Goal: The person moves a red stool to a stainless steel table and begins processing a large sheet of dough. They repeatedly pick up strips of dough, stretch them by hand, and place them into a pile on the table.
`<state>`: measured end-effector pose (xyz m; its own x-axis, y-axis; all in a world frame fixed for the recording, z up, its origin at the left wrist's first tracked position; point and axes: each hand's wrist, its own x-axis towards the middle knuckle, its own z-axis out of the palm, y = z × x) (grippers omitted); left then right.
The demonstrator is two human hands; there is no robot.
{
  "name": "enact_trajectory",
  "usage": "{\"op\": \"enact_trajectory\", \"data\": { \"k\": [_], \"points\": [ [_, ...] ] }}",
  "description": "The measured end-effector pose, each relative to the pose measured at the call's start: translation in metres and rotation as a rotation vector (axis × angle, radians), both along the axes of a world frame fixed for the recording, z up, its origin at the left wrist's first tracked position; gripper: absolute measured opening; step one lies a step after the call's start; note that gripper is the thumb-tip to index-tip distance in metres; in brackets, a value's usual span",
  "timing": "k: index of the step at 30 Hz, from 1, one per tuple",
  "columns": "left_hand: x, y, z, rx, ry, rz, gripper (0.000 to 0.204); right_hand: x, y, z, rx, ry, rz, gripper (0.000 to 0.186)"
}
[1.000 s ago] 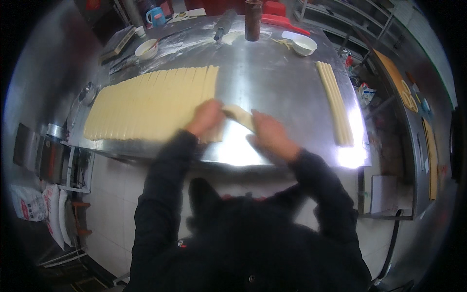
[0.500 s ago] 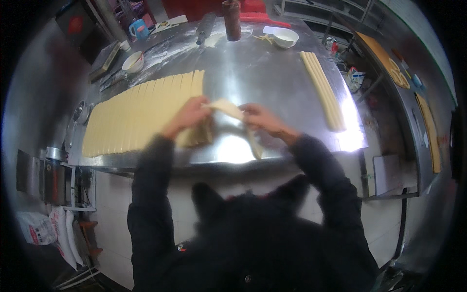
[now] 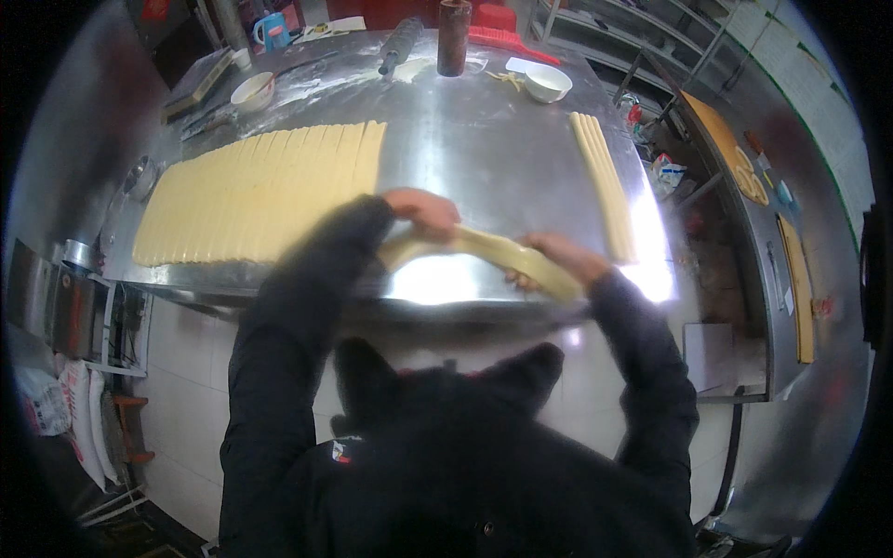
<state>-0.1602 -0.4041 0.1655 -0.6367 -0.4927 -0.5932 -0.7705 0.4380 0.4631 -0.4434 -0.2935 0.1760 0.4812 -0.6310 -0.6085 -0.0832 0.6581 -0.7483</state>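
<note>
A pale yellow dough strip (image 3: 490, 246) stretches slantwise between my hands over the near edge of the metal table. My left hand (image 3: 426, 212) closes on it from above, and a short end hangs out beyond that hand toward the left. My right hand (image 3: 565, 260) grips the strip near its other end, some fingers curled underneath and partly hidden. To the left lies a wide sheet of dough (image 3: 260, 195) cut into many parallel strips; my left sleeve covers its near right corner. Several rolled dough ropes (image 3: 603, 186) rest side by side at the right.
Along the back of the metal table (image 3: 484, 149) stand a dark cylinder (image 3: 453, 42), a ridged rolling pin (image 3: 400, 48), a white bowl (image 3: 547, 84) and another bowl (image 3: 253, 92). Flour dusts the far left. A side counter (image 3: 744, 205) with wooden boards runs along the right.
Both hands have moved right and slightly nearer. The dough strip, twisted and drooping before, is now drawn out longer between them.
</note>
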Motion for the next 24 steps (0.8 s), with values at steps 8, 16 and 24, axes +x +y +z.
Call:
{"op": "enact_trajectory", "data": {
  "k": [8,16,24],
  "points": [
    [0.024,0.05,-0.015,-0.531,0.002,0.146,0.06,-0.055,-0.065,-0.019,-0.841,0.878,0.487,0.059],
    [0.068,0.098,-0.038,-0.822,0.154,0.359,0.04,0.096,-0.04,-0.027,-1.485,0.79,0.579,0.069],
    [0.082,0.11,-0.07,-1.216,0.396,0.199,0.026,0.151,-0.033,-0.042,-1.58,0.667,0.481,0.043]
  ]
}}
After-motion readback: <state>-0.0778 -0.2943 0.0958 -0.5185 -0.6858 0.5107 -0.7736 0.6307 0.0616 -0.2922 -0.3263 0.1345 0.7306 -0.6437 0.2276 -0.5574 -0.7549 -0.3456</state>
